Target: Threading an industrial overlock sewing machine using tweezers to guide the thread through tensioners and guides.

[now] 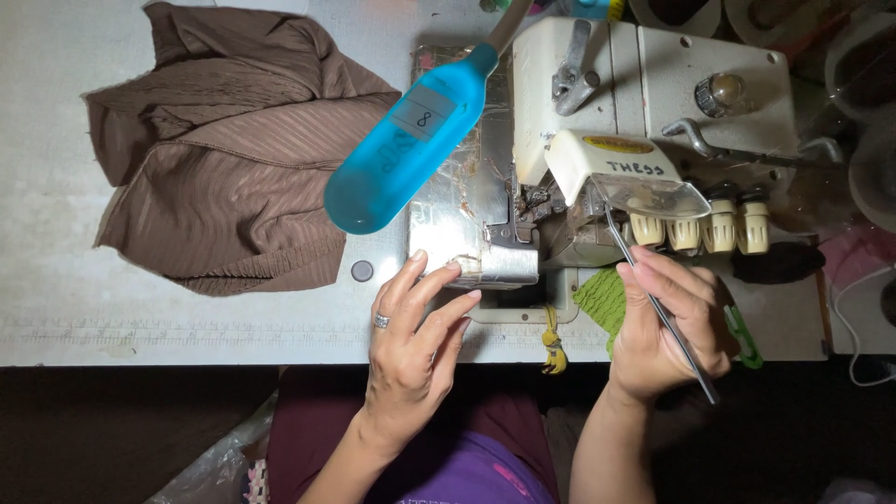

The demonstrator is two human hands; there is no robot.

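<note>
Resting open on the grey table (187, 317), left hand (411, 341); right hand's (667, 322) grip pinches tweezers (665, 313).

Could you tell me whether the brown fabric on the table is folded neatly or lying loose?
Lying loose: the brown fabric sits crumpled in uneven layers on the table, untouched by either hand.

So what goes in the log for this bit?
left hand: fingers on metal plate | right hand: holds tweezers | machine
</note>
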